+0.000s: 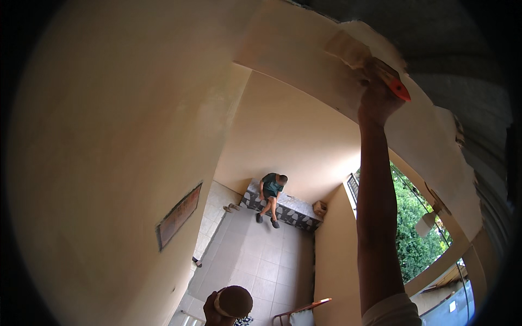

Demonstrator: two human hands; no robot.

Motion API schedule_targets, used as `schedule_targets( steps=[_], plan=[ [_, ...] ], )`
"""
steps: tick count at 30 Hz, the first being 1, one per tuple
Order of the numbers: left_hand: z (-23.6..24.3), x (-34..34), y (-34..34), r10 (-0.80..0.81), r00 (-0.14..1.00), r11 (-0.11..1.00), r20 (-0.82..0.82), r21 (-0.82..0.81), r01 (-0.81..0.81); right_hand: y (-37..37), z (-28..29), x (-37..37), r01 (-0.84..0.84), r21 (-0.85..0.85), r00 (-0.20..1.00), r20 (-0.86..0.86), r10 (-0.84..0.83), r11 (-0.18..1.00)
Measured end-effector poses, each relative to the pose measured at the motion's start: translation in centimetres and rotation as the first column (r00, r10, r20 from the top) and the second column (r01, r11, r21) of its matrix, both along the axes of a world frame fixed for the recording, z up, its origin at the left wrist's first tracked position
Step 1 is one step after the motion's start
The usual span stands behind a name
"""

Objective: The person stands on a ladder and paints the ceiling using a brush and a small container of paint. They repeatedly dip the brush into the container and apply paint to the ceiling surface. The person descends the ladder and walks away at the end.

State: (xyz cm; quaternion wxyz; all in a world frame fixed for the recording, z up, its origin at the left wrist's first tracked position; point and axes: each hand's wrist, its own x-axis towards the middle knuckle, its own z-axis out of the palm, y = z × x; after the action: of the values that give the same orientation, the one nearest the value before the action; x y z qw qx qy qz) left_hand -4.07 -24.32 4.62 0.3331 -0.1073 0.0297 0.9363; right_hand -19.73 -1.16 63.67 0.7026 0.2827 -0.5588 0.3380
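Observation:
High up at the right, my right hand point(378, 102) is closed around a paintbrush point(399, 88) with a red-orange handle. The brush end meets the beige upper wall band point(304, 49), beside a darker, wet-looking patch point(348, 49); the bristles are hard to make out. Low in the picture, my left hand point(211, 311) grips the side of a round tub point(235, 301) with a brownish top surface. Whether that surface is a lid or its contents, I cannot tell. Part of the left hand is hidden behind the tub.
Far below, a person point(272, 187) sits on a patterned bench point(299, 217), near a small brown box point(319, 208). A framed panel point(179, 215) is on the left wall. Tiled floor point(266, 269) lies beneath; dark corrugated roofing point(457, 70) edges the wall. An opening at right shows greenery point(416, 228).

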Motion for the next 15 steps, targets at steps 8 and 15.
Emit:
schedule_targets(
  steps=[8,15],
  plan=[
    [0.0,0.0,-0.7,0.009,1.000,1.000,-0.005,-0.025,-0.010,6.4,-1.2,9.5,0.634,0.025,0.739,-0.313,-0.597,0.773],
    [0.5,0.3,-1.4,0.038,0.999,0.999,0.002,-0.030,-0.038,-1.3,0.5,-1.4,0.997,0.023,0.073,-0.510,-0.857,0.072]
  ],
)
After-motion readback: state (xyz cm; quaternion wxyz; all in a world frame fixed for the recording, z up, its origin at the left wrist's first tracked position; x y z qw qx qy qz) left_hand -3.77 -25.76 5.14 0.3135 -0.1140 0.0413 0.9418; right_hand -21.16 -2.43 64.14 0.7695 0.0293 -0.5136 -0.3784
